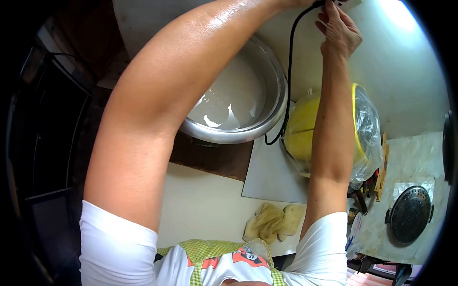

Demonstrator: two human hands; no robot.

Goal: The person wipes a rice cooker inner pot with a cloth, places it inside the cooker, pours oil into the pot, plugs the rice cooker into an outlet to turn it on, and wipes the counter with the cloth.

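Both arms reach up to the top edge of the head view. My right hand has its fingers pinched together at the upper end of a black cord. A dark piece there, perhaps a plug, is partly cut off by the frame. My left hand comes in from the left beside that same end; its fingers are out of sight. The cord hangs down past a large metal bowl and loops near a yellow appliance wrapped in clear plastic. Whitish liquid lies in the bowl, partly behind my left arm.
A crumpled yellowish cloth lies on the pale counter close to my body. At the right, a black perforated pan with two handles rests on a worn surface. A brown board sits under the bowl.
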